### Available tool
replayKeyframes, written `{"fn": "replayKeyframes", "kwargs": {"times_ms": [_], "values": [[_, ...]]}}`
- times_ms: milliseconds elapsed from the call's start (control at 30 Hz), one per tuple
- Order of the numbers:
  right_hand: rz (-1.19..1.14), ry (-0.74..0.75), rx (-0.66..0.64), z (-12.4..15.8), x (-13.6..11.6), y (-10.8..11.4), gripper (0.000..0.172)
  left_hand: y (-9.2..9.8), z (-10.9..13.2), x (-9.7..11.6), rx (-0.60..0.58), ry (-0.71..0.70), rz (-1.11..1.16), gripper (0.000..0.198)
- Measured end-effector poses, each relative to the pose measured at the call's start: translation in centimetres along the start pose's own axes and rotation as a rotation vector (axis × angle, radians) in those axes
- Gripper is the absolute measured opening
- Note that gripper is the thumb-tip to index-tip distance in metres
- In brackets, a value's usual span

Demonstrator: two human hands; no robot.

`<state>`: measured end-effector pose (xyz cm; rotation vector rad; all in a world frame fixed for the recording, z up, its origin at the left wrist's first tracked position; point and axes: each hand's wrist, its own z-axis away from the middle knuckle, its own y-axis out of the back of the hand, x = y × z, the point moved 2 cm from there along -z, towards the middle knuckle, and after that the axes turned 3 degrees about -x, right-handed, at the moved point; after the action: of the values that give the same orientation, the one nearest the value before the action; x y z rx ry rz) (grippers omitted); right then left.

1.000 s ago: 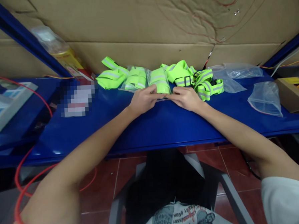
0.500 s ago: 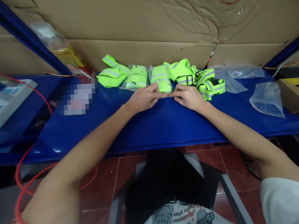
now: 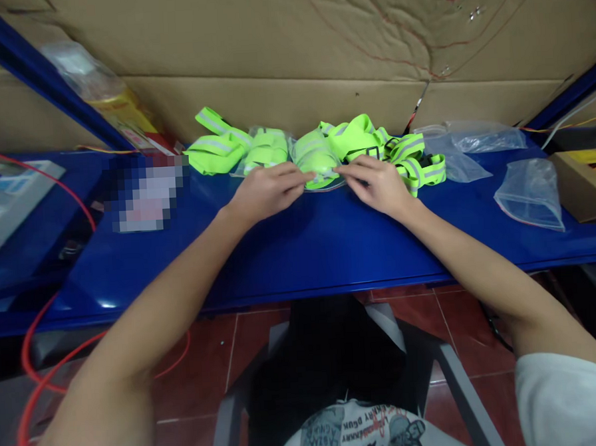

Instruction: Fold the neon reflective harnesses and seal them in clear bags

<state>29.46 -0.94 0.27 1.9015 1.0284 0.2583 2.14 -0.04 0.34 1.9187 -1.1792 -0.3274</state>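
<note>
A clear plastic zip bag (image 3: 317, 153) holding a folded neon-yellow reflective strap lies in front of me on the blue table. My left hand (image 3: 269, 191) is closed, its fingertips pinching the bag's left side near the front. From the other side, my right hand (image 3: 378, 184) has thumb and index fingertips at the bag's right front part. A second bagged reflective strap (image 3: 269, 148) rests just left of it. Loose reflective straps (image 3: 219, 147) lie further left. More reflective straps with black buckles (image 3: 358, 136) sit behind and beside my right hand, partly hidden by it.
Clear plastic bags (image 3: 529, 194) lie at the right, beside an open cardboard box (image 3: 588, 184). A bottle with a yellow-red label (image 3: 122, 112) stands at the back left. A red hose (image 3: 29, 337) loops at the left. Cardboard (image 3: 249, 46) backs the blue table (image 3: 329, 248).
My hands have moved slightly apart, the left one to the left. The bag's front now looks rounder, with a shiny patch between my fingertips. The view has shifted a little.
</note>
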Motion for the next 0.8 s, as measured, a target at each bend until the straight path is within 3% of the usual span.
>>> {"fn": "replayKeyframes", "kwargs": {"times_ms": [100, 200, 300, 367, 467, 533, 633, 700, 800], "values": [[-0.117, 0.018, 0.048, -0.1, -0.6, 0.7, 0.04, 0.2, -0.3, 1.0, 0.237, 0.198, 0.272, 0.031], [-0.155, 0.022, 0.012, -0.1, -1.2, 1.0, 0.056, 0.5, -0.7, 2.1, 0.364, 0.299, 0.43, 0.045], [-0.222, -0.061, 0.082, -0.2, -1.2, 0.7, 0.054, 0.7, -0.9, 2.6, 0.355, 0.269, 0.398, 0.055], [-0.307, -0.136, 0.175, -0.3, -0.9, 0.4, 0.049, 0.7, -1.0, 2.7, 0.328, 0.178, 0.325, 0.065], [-0.467, -0.203, 0.302, -0.4, -0.4, 0.0, 0.051, 0.9, -1.1, 3.1, 0.395, 0.054, 0.22, 0.085], [-0.546, -0.217, 0.32, -0.6, -0.2, 0.0, 0.054, 1.1, -1.2, 3.5, 0.425, 0.052, 0.191, 0.077], [-0.571, -0.225, 0.259, -1.0, -0.6, 0.3, 0.054, 1.4, -1.3, 4.7, 0.343, 0.11, 0.297, 0.047], [-0.574, -0.221, 0.219, -1.2, -1.2, 0.6, 0.053, 1.4, -1.2, 5.5, 0.329, 0.199, 0.375, 0.044], [-0.631, -0.226, 0.205, -1.4, -2.5, 0.7, 0.056, 1.5, -1.0, 6.4, 0.429, 0.344, 0.408, 0.046]]}}
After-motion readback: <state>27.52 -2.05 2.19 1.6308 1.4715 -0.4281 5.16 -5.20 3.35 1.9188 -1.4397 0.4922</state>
